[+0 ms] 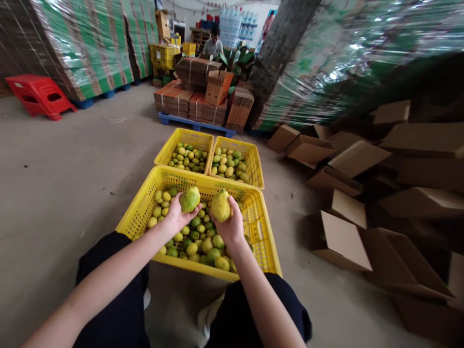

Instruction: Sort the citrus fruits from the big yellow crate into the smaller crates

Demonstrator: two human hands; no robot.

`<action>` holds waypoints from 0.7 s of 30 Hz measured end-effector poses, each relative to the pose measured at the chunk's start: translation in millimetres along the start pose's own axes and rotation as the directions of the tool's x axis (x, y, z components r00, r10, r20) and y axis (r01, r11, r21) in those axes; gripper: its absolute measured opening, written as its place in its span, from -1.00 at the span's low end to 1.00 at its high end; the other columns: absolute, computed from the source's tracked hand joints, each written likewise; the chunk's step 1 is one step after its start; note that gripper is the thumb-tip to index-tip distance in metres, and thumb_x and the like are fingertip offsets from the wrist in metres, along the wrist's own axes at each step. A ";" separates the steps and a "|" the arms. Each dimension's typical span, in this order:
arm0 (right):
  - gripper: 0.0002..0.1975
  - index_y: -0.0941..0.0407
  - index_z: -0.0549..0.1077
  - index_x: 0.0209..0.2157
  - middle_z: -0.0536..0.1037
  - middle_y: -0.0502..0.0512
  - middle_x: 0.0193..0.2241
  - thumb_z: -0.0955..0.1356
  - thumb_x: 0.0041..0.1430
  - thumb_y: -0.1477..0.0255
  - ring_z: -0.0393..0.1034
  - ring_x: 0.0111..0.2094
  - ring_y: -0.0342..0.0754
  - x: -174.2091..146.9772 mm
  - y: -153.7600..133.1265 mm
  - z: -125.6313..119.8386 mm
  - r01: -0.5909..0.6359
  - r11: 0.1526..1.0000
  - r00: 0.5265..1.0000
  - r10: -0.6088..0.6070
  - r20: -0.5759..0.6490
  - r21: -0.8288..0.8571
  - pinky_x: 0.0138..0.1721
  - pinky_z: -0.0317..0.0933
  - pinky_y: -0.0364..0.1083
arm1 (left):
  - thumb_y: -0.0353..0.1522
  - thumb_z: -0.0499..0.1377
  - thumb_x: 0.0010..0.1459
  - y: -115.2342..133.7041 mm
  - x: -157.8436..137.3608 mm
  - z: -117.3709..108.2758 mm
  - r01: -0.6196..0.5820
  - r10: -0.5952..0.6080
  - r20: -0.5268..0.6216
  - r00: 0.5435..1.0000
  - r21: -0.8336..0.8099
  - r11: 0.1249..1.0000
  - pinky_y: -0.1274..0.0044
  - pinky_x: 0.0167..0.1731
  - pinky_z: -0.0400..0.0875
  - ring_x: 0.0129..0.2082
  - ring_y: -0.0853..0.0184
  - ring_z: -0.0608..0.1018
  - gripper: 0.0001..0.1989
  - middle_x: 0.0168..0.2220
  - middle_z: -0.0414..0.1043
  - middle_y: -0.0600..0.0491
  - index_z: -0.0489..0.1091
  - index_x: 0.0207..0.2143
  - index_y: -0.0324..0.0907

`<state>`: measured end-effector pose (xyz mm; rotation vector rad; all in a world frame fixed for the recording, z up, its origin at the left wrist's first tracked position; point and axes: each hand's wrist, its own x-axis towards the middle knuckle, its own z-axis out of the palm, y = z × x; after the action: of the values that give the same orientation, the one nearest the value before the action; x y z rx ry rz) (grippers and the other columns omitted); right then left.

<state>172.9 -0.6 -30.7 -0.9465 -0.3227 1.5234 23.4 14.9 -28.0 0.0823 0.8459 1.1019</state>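
Note:
My left hand (178, 215) is closed round a green-yellow lemon (190, 199), its fingers under the fruit. In my right hand (232, 224) sits a yellower lemon (221, 205), gripped from below and the side. Both hands are above a large yellow plastic crate (268, 256) between my knees. Inside that crate lie many loose lemons (192, 249), some green and some yellow; my hands and forearms hide part of them. Two smaller yellow crates, a left one (165, 152) and a right one (257, 166), stand just beyond it, each holding more lemons.
Open cardboard boxes (344, 232) are heaped on the right. Bundled flat cartons (206, 113) rest on a blue pallet (197, 124) ahead, with a person (213, 46) behind them. A red stool (39, 94) stands at left, near wrapped green stacks (90, 48).

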 end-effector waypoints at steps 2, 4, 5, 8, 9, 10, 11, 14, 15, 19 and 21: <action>-0.74 0.06 0.53 -0.34 0.58 -0.03 -0.40 0.49 -0.09 0.25 0.43 -0.43 -0.09 -0.1 -0.1 1.0 0.021 1.000 1.000 -0.021 0.011 -0.014 -0.53 0.34 -0.15 | -0.30 -0.10 0.36 -1.2 1.2 1.4 0.039 -0.043 -0.049 0.998 -0.080 0.996 0.63 -0.60 0.45 -0.51 0.35 0.57 -0.65 -0.45 0.51 -0.06 0.43 -0.18 -0.27; -0.72 0.05 0.54 -0.26 0.60 -0.05 -0.38 0.47 -0.06 0.27 0.45 -0.44 -0.08 -1.3 0.3 1.8 0.042 0.998 0.997 -0.039 0.060 -0.043 -0.54 0.36 -0.15 | -0.28 -0.08 0.37 -1.2 -1.0 5.9 0.027 -0.037 -0.075 0.997 -0.128 0.991 0.59 -0.53 0.52 -0.45 0.33 0.59 -0.66 -0.41 0.53 -0.07 0.41 -0.12 -0.27; -0.69 0.03 0.54 -0.21 0.60 -0.07 -0.38 0.46 -0.04 0.27 0.45 -0.46 -0.08 -2.2 0.2 2.1 0.041 0.997 0.994 -0.035 0.099 -0.058 -0.58 0.35 -0.14 | -0.25 -0.06 0.37 -0.6 -3.0 8.6 0.009 -0.018 -0.070 0.997 -0.130 0.991 0.55 -0.49 0.56 -0.44 0.31 0.60 -0.66 -0.41 0.53 -0.07 0.41 -0.10 -0.28; -0.66 0.02 0.50 -0.15 0.61 -0.04 -0.42 0.41 0.00 0.25 0.48 -0.52 -0.02 -5.7 -1.5 2.0 -0.023 0.997 0.975 0.040 0.218 -0.079 -0.69 0.28 -0.13 | -0.27 0.05 0.32 2.7 -9.2 15.1 -0.037 0.034 -0.029 0.999 -0.124 0.992 0.52 -0.40 0.61 -0.43 0.32 0.61 -0.72 -0.42 0.53 -0.05 0.40 -0.08 -0.28; -0.68 0.04 0.49 -0.17 0.62 -0.01 -0.41 0.41 -0.01 0.27 0.50 -0.52 -0.01 -6.6 -2.6 1.6 -0.049 0.996 0.968 0.065 0.242 -0.072 -0.69 0.29 -0.13 | -0.33 0.09 0.30 4.1 -10.4 15.8 -0.046 0.046 -0.004 0.999 -0.118 0.992 0.55 -0.39 0.61 -0.43 0.33 0.62 -0.76 -0.42 0.54 -0.04 0.40 -0.08 -0.28; -0.70 0.06 0.48 -0.21 0.63 0.02 -0.40 0.41 -0.03 0.30 0.52 -0.51 0.01 -7.1 -3.8 1.2 -0.071 0.996 0.963 0.085 0.257 -0.060 -0.67 0.32 -0.12 | -0.38 0.11 0.27 5.7 -10.9 15.6 -0.046 0.048 0.018 0.999 -0.102 0.994 0.57 -0.38 0.61 -0.43 0.33 0.63 -0.78 -0.42 0.55 -0.04 0.41 -0.08 -0.29; -0.72 0.09 0.48 -0.24 0.63 0.05 -0.39 0.41 -0.05 0.32 0.54 -0.50 0.01 -7.2 -5.2 0.6 -0.092 0.995 0.960 0.101 0.262 -0.046 -0.64 0.36 -0.12 | -0.41 0.11 0.25 7.3 -10.7 14.7 -0.033 0.036 0.037 0.999 -0.070 0.997 0.58 -0.40 0.61 -0.44 0.33 0.63 -0.78 -0.41 0.56 -0.05 0.41 -0.09 -0.30; -0.77 0.13 0.46 -0.32 0.63 0.10 -0.47 0.41 -0.06 0.34 0.53 -0.55 0.00 -4.5 -9.5 -1.4 -0.162 0.986 0.964 0.167 0.208 -0.044 -0.58 0.44 -0.11 | -0.25 0.06 0.30 11.9 -7.4 9.9 0.073 -0.077 0.043 0.996 0.088 0.993 0.57 -0.54 0.57 -0.55 0.30 0.61 -0.66 -0.43 0.58 -0.16 0.44 -0.15 -0.39; -0.78 0.13 0.45 -0.34 0.62 0.10 -0.51 0.41 -0.03 0.32 0.51 -0.59 -0.02 -2.9 -10.9 -2.2 -0.183 0.982 0.966 0.190 0.174 -0.055 -0.60 0.44 -0.11 | -0.15 0.02 0.31 13.1 -6.2 8.5 0.120 -0.124 0.027 0.992 0.134 0.984 0.57 -0.61 0.54 -0.60 0.30 0.59 -0.54 -0.46 0.57 -0.18 0.45 -0.19 -0.41; -0.75 0.12 0.43 -0.39 0.58 0.09 -0.60 0.35 0.07 0.20 0.42 -0.71 -0.07 2.0 -14.1 -4.3 -0.268 0.958 0.957 0.277 0.085 -0.102 -0.75 0.31 -0.17 | 0.06 -0.18 0.30 14.7 -4.5 7.0 0.227 -0.230 -0.016 0.973 0.241 0.943 0.60 -0.77 0.38 -0.75 0.34 0.47 -0.27 -0.67 0.45 -0.11 0.48 -0.29 -0.40; -0.70 0.12 0.42 -0.44 0.55 0.11 -0.64 0.31 0.11 0.16 0.36 -0.74 -0.09 1.9 -13.7 -4.2 -0.315 0.943 0.943 0.324 0.077 -0.112 -0.82 0.20 -0.19 | 0.08 -0.22 0.29 13.2 -5.6 7.9 0.236 -0.243 -0.013 0.970 0.293 0.927 0.61 -0.79 0.33 -0.76 0.36 0.43 -0.24 -0.71 0.41 -0.07 0.49 -0.32 -0.38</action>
<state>185.6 2.7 -24.6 -1.0440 -0.3251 1.8680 17.5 19.4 -13.4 0.2330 0.9673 0.7395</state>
